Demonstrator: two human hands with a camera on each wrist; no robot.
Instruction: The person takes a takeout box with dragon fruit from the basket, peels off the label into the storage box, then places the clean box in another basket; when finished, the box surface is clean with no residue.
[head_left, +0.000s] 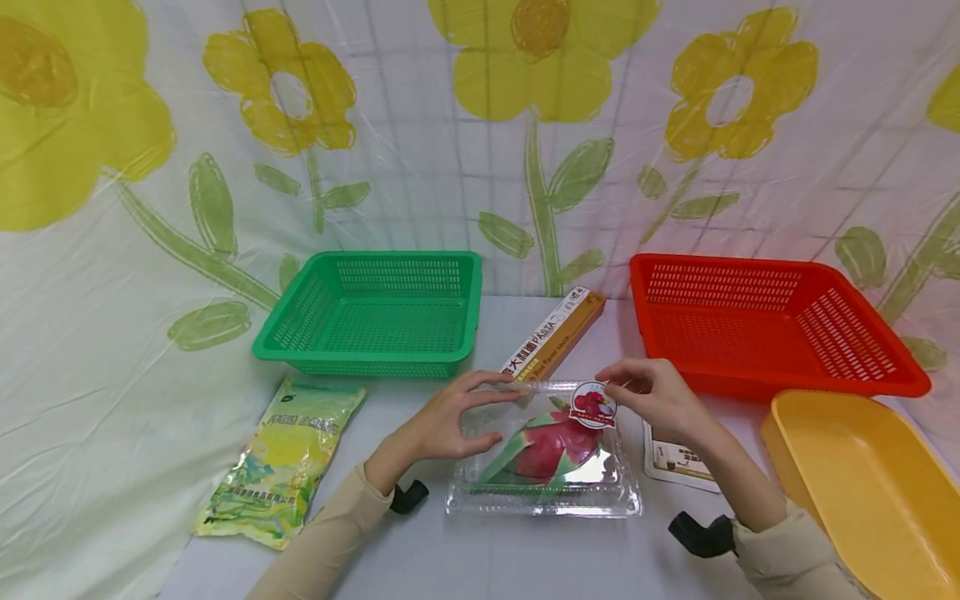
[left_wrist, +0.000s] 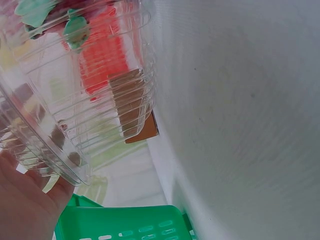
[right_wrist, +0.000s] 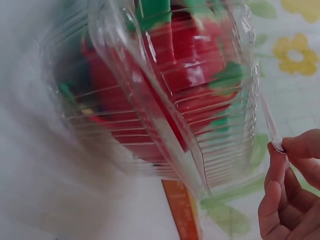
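In the head view, a clear plastic clamshell box (head_left: 543, 500) with a red dragon fruit (head_left: 551, 450) inside lies on the table in front of me. My left hand (head_left: 450, 417) spreads over the lid's left side, fingers relaxed and fingertips at the plastic. The thumb and index finger of my right hand (head_left: 660, 400) pinch the edge of a round white label (head_left: 593, 406) with a fruit picture. That label is at the lid's upper right corner; in the right wrist view its pinched edge (right_wrist: 272, 125) stands away from the lid. Whether the rest is stuck down I cannot tell.
Behind the clamshell lies a pasta box (head_left: 558, 333). A green basket (head_left: 375, 358) stands back left, a red basket (head_left: 780, 387) back right. To the left is a yellow-green bag (head_left: 281, 467); to the right are a flat packet (head_left: 678, 467) and a yellow tub (head_left: 862, 467).
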